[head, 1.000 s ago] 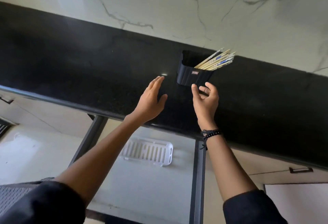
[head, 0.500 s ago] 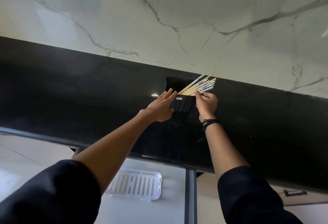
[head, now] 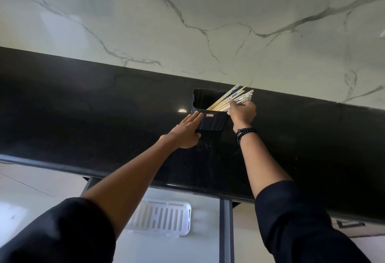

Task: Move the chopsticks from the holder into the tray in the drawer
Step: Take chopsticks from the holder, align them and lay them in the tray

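Chopsticks [head: 235, 94] amid fingers [head: 231, 103] of right hand [head: 243, 113]

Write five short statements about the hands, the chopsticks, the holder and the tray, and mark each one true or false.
1. The right hand grips the chopsticks. True.
2. The left hand rests against the black holder with straight fingers. True.
3. The chopsticks are fully out of the holder. False: their lower ends sit inside it.
4. The white tray holds several chopsticks. False: none show in the part of it that can be seen.
5. The holder stands on a white countertop. False: the countertop is black; the white marble is the wall behind.
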